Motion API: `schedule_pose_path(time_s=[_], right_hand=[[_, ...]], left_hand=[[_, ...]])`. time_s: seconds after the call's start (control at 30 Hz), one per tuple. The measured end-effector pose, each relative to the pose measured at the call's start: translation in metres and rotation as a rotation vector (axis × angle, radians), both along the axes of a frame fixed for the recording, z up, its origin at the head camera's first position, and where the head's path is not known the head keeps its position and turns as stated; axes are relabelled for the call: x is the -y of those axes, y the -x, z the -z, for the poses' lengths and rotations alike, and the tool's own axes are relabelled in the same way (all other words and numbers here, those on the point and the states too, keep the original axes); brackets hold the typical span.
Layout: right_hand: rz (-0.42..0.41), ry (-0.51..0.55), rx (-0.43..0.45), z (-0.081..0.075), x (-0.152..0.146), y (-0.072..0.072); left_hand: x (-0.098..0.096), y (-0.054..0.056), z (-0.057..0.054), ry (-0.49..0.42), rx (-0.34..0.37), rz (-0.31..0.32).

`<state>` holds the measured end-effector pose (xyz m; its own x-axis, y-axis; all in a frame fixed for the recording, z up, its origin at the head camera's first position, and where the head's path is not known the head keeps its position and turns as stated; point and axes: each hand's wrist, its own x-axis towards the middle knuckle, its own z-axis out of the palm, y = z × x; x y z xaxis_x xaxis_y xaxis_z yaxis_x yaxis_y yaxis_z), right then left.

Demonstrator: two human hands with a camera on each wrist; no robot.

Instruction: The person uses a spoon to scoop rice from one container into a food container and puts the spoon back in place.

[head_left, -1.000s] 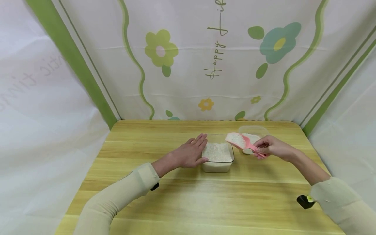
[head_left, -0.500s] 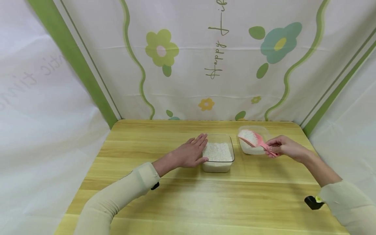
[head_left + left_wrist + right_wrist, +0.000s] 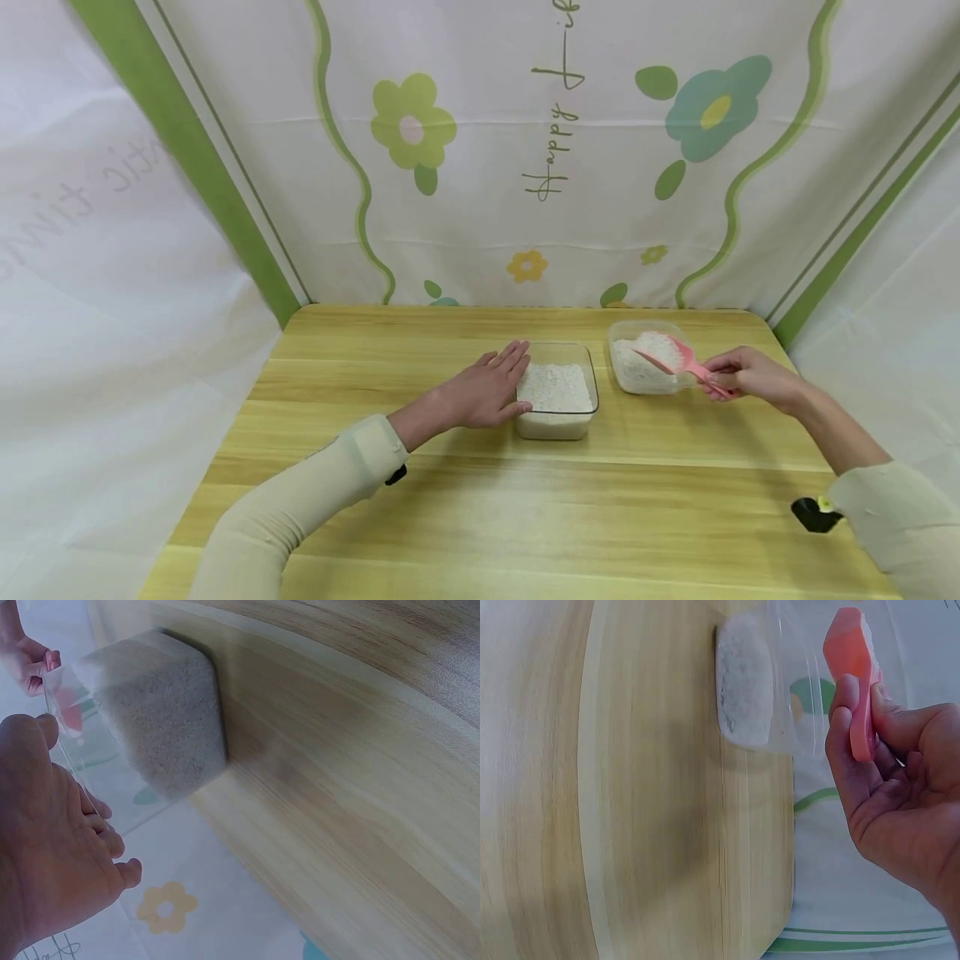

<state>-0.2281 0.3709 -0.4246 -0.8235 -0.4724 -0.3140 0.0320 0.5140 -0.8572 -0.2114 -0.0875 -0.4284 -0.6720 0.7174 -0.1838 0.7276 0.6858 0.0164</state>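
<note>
My left hand (image 3: 483, 396) lies with extended fingers along the left rim of a square clear container (image 3: 555, 427), which holds white grains. In the left wrist view, that hand (image 3: 60, 847) is right at the rim, and the grains fill the lower part of the container (image 3: 169, 712). My right hand (image 3: 753, 379) pinches the handle of a pink scoop (image 3: 696, 368) between thumb and fingers. The scoop is heaped with white grains and hangs over a smaller clear plastic container (image 3: 637, 385), also partly filled with them. The right wrist view shows the scoop (image 3: 846, 645) above the box's rim.
Both containers stand toward the back of a wooden table (image 3: 465, 517). Behind it hangs a white curtain (image 3: 480, 208) printed with flowers, with more white cloth at either side. Dark devices sit by both sleeve cuffs.
My right hand has carried the loaded scoop to the right, from between the two containers to over the smaller one. The left hand has stayed at the square container.
</note>
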Motion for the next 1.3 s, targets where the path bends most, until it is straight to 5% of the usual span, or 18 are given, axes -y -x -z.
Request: schedule_pose_path(time_s=[0.43, 1.3], right_hand=[[0.059, -0.158, -0.050, 0.000, -0.014, 0.009], [0.020, -0.378, -0.195, -0.009, -0.012, 0.019]], left_hand=[[-0.002, 0.001, 0.001, 0.015, -0.001, -0.005], [-0.001, 0.002, 0.001, 0.013, -0.006, 0.000]])
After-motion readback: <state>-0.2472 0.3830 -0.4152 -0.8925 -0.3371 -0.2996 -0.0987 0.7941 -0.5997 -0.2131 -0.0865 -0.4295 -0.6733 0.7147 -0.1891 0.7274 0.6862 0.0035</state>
